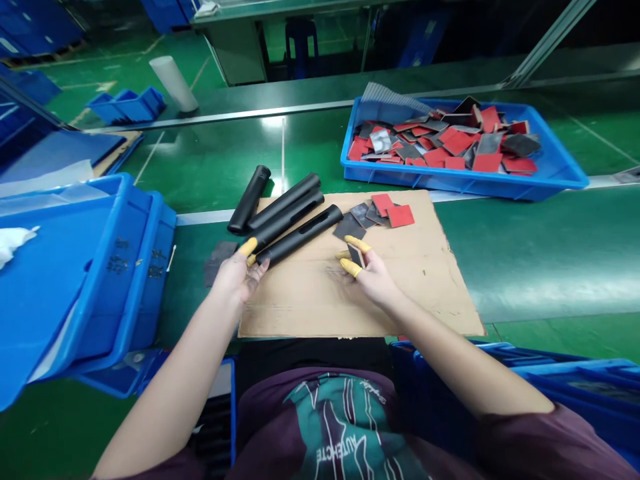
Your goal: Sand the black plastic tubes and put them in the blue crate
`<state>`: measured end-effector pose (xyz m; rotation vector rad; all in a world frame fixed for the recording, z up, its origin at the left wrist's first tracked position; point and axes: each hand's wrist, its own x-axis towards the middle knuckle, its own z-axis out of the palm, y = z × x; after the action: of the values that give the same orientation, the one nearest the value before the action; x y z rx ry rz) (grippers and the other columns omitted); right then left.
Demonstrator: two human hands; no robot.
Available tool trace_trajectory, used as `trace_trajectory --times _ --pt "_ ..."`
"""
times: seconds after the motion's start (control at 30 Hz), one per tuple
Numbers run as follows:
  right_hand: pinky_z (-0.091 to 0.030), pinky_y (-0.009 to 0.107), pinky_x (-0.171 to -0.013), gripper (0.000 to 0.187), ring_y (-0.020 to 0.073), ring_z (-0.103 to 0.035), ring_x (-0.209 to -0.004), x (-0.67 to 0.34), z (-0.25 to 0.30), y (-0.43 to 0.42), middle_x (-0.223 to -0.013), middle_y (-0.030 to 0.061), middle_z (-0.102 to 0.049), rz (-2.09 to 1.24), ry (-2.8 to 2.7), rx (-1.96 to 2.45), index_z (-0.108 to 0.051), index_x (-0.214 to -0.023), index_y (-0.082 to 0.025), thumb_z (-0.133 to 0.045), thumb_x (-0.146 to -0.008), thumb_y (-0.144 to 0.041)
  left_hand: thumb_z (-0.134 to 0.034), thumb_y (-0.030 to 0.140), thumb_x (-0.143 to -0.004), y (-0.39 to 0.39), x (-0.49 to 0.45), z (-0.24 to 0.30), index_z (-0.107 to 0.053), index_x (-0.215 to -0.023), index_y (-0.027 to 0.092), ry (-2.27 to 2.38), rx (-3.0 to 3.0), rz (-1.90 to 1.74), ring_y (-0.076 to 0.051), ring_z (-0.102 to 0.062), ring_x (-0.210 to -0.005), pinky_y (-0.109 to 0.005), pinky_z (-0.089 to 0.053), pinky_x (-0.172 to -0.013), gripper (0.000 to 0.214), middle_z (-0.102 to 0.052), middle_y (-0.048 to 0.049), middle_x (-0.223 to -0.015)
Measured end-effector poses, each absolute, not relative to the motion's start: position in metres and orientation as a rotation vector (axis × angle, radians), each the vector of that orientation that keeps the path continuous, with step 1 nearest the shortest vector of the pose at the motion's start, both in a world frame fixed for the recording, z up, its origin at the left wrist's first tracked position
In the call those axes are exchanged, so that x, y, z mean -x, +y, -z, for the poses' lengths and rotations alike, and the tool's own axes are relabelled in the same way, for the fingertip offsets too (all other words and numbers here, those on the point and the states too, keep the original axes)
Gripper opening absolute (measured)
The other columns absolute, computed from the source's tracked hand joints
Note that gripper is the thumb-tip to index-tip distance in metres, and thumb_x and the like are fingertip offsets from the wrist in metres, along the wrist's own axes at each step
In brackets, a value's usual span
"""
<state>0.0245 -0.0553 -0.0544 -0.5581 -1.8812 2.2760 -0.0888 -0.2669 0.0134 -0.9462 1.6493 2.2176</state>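
Clasping the near end of a smooth, slotted black tube point(294, 241) over tan cardboard point(310, 303), the left hand point(237, 273) is partly hiding that tip; the right hand point(373, 270) is pinching and partly covering a thin dark square point(356, 256). A blue tray point(450, 181) beyond is holding jumbled red and grey squares point(457, 142), many overlapping.

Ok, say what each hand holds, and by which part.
Right hand: a small dark square, pinched by an edge. Left hand: at the near end of the slotted black tube; whether gripped, unclear.
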Motion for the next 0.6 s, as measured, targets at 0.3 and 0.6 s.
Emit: trace_trajectory --times 0.3,0.6 --pt "-0.053 0.032 -0.056 0.067 0.0161 -0.063 -0.070 -0.032 0.052 -0.052 -0.099 0.0049 -0.072 -2.244 -1.897 0.609 -0.054 -0.124 -0.026 -0.079 -0.065 -0.044 -0.074 -0.003 -0.055 -0.293 0.019 0.012 -0.056 -0.093 0.027 1.871 0.731 -2.206 -0.012 -0.067 -0.087 -0.022 -0.056 -0.076 0.051 -0.066 0.0007 -0.100" --pt "-0.061 0.045 -0.088 0.062 0.0219 -0.069 -0.091 -0.043 0.067 -0.047 -0.109 0.0075 -0.071 -2.040 -2.025 0.567 -0.055 -0.129 -0.025 -0.077 -0.072 -0.035 -0.084 0.017 -0.059 -0.326 -0.010 0.033 -0.071 -0.108 0.026 2.855 0.080 -1.194 -0.033 -0.057 -0.125 -0.046 -0.040 -0.119 0.052 -0.058 -0.0117 -0.126"
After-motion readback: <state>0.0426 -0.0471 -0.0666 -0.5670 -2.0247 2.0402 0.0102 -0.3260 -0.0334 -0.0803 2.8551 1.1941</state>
